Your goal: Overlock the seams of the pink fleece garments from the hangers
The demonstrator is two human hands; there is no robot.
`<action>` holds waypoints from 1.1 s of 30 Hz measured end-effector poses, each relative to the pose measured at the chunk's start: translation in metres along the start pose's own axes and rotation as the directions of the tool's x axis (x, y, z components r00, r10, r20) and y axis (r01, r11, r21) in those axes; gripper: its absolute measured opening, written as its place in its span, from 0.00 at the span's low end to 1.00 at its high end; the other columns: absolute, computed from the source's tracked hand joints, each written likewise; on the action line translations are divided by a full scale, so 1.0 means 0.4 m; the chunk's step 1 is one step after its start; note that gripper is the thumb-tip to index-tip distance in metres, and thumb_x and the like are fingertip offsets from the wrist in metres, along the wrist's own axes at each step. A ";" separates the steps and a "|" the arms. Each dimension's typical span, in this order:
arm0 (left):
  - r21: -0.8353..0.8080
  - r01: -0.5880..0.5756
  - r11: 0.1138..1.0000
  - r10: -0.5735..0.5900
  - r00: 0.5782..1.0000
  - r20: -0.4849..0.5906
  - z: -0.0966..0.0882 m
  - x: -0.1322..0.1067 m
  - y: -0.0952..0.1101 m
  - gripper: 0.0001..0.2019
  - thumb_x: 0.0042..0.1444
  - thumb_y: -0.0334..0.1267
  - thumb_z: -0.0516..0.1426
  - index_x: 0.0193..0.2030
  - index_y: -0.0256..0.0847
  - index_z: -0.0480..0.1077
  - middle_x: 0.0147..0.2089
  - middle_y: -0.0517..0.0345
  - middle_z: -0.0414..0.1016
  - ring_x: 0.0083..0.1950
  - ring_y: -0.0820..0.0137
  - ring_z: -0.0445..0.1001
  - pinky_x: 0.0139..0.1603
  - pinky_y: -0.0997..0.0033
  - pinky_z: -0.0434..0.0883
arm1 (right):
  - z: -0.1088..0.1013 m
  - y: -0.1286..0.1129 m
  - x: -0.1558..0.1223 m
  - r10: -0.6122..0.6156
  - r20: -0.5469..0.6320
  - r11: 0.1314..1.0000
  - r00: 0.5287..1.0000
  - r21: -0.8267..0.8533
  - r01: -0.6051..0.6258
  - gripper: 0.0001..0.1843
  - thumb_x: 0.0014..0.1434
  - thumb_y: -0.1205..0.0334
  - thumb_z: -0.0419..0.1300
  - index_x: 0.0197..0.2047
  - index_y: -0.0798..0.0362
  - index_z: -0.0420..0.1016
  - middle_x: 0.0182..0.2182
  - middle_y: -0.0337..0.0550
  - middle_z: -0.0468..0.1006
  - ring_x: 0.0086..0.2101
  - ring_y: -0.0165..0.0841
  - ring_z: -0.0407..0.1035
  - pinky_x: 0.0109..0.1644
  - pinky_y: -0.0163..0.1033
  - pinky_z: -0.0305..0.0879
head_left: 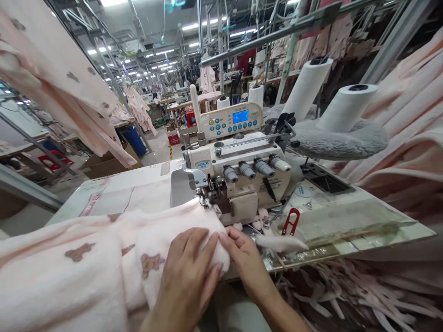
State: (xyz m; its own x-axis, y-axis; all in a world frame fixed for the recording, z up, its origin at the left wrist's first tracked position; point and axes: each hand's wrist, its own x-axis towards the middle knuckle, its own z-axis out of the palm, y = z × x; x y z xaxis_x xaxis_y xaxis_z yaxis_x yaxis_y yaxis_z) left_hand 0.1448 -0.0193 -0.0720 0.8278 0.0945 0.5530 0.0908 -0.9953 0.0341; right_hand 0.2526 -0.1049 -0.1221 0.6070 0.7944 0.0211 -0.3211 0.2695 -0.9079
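Pinching the edge of the pink cloth [98,272] between thumb and fingers, the right hand [247,258] works just in front of the sewing machine [238,184]. The left hand [183,269] lies back-up on the same cloth, its fingers pointing toward the machine and its index fingertip near the right thumb; whether it grips a fold, I cannot tell. The cloth, printed with brown bears, spreads over the left of the table [374,220], its far edge meeting the presser foot [206,203]. To the right of the right hand, red-handled snips [290,222] lie on the table. Above the machine is a panel [230,121] with a lit blue screen; beyond its right end, two white thread cones [349,107] stand, the nearer on a grey fleece pad [339,142]. Pale scraps [332,290] hang below the table's right side.
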 end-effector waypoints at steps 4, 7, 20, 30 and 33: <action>-0.012 -0.022 1.000 0.020 0.989 -0.148 0.025 -0.060 0.004 0.12 0.56 0.26 0.51 0.48 0.34 0.67 0.42 0.51 0.72 0.44 0.65 0.67 0.48 0.64 0.62 | -0.001 0.005 -0.032 0.040 0.086 0.999 0.995 0.007 -0.041 0.14 0.51 0.53 0.64 0.37 0.53 0.71 0.29 0.36 0.73 0.30 0.28 0.65 0.39 0.32 0.63; -0.084 -0.023 0.996 0.005 0.977 -0.212 0.035 -0.067 0.007 0.10 0.56 0.23 0.51 0.43 0.34 0.68 0.34 0.53 0.72 0.37 0.69 0.67 0.43 0.65 0.63 | 0.004 0.008 -0.056 0.083 0.054 0.996 0.995 -0.035 -0.081 0.13 0.49 0.55 0.64 0.34 0.54 0.72 0.27 0.37 0.73 0.28 0.29 0.66 0.36 0.33 0.65; 0.071 -0.048 0.996 0.065 0.963 -0.261 0.002 -0.063 0.037 0.09 0.55 0.24 0.53 0.42 0.36 0.69 0.33 0.55 0.70 0.37 0.69 0.66 0.43 0.64 0.61 | -0.030 -0.027 -0.087 -0.263 0.103 0.785 0.959 -0.554 0.275 0.10 0.58 0.61 0.53 0.40 0.54 0.74 0.26 0.41 0.72 0.21 0.27 0.63 0.23 0.31 0.62; 0.014 0.426 0.905 -0.426 0.901 0.085 -0.024 0.109 -0.119 0.09 0.58 0.38 0.49 0.43 0.40 0.66 0.52 0.48 0.66 0.54 0.59 0.62 0.53 0.54 0.58 | -0.041 -0.037 -0.031 -0.673 0.467 0.139 0.574 -0.682 0.718 0.13 0.56 0.79 0.49 0.39 0.54 0.67 0.35 0.45 0.71 0.35 0.34 0.64 0.37 0.39 0.63; 0.061 0.504 0.862 -0.505 0.839 0.203 0.012 0.145 -0.178 0.08 0.56 0.36 0.51 0.41 0.40 0.66 0.50 0.51 0.68 0.53 0.60 0.63 0.55 0.54 0.56 | -0.041 -0.039 -0.022 -0.681 0.458 0.121 0.571 -0.699 0.705 0.11 0.57 0.78 0.51 0.39 0.54 0.67 0.33 0.44 0.71 0.34 0.33 0.64 0.36 0.39 0.63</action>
State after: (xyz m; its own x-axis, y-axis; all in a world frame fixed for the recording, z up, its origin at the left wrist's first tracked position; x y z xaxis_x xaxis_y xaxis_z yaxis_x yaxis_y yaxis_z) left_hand 0.1890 0.0570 -0.0465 0.7612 0.5862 0.2774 0.5293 -0.8087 0.2567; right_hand 0.2642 -0.1249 -0.1152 0.2326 0.5197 0.8221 0.8971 0.2118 -0.3878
